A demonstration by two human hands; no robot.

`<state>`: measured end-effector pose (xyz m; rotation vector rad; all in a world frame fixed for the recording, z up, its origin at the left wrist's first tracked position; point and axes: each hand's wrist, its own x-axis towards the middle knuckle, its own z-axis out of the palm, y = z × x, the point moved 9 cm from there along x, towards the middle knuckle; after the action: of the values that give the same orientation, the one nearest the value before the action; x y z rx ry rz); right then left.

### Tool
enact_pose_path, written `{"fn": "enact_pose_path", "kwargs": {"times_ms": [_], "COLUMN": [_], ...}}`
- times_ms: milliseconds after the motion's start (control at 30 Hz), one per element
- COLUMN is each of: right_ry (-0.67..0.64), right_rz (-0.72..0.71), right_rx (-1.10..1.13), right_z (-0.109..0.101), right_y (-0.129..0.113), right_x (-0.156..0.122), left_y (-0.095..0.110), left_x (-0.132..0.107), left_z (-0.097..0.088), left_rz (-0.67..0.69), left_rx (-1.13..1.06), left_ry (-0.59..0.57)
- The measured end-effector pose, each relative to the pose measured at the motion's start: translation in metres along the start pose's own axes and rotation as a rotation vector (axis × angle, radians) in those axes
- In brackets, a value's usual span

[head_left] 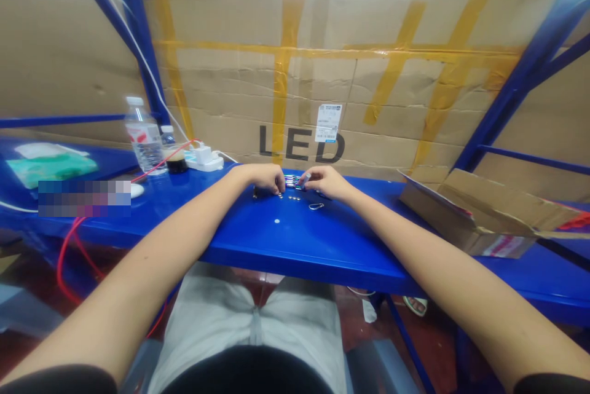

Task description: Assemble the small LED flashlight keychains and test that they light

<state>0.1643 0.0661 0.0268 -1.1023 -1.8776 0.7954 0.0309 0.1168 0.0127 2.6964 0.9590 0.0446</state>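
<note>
Both hands work close together at the back of the blue table (295, 246). My left hand (271, 179) is closed, fingertips pointing down beside a small round piece (280, 196); whatever they pinch is hidden. My right hand (328, 182) pinches a small whitish piece (306, 178), too small to make out in detail. Between the hands lie several slim shiny rods (292, 181). In front of them is a short row of tiny round pieces (294, 198). A carabiner-like metal loop (316, 206) rests below my right hand. Nearer me lies a small white dot (277, 220).
At the left stand a water bottle (144, 142), a small bottle of dark liquid (175, 157) and a white power strip (207, 163) with a red cable. An open cardboard box (474, 222) sits at the right. A large cardboard sheet (230, 93) stands behind the table.
</note>
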Motion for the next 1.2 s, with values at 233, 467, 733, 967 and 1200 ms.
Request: {"fn": "enact_pose_path", "kwargs": {"times_ms": [233, 467, 733, 967, 1200], "right_ry": [-0.034, -0.025, 0.019, 0.091, 0.131], "right_rz": [-0.011, -0.031, -0.079, -0.104, -0.084], "right_rx": [-0.071, -0.132, -0.194, -0.188, -0.082], "right_z": [0.007, 0.007, 0.004, -0.001, -0.007], "right_y": [-0.002, -0.006, -0.007, -0.014, -0.013], "right_x": [-0.003, -0.005, -0.003, -0.006, -0.006], "left_y": [0.007, 0.008, 0.034, 0.065, 0.086], "left_x": [-0.001, -0.006, -0.012, -0.023, -0.017], "left_z": [-0.001, -0.007, -0.036, -0.05, -0.044], "left_rz": [-0.03, -0.029, 0.129, 0.237, 0.382], "left_rx": [0.024, 0.032, -0.193, -0.195, 0.114], "left_ry": [0.04, 0.096, 0.33, 0.531, 0.605]}}
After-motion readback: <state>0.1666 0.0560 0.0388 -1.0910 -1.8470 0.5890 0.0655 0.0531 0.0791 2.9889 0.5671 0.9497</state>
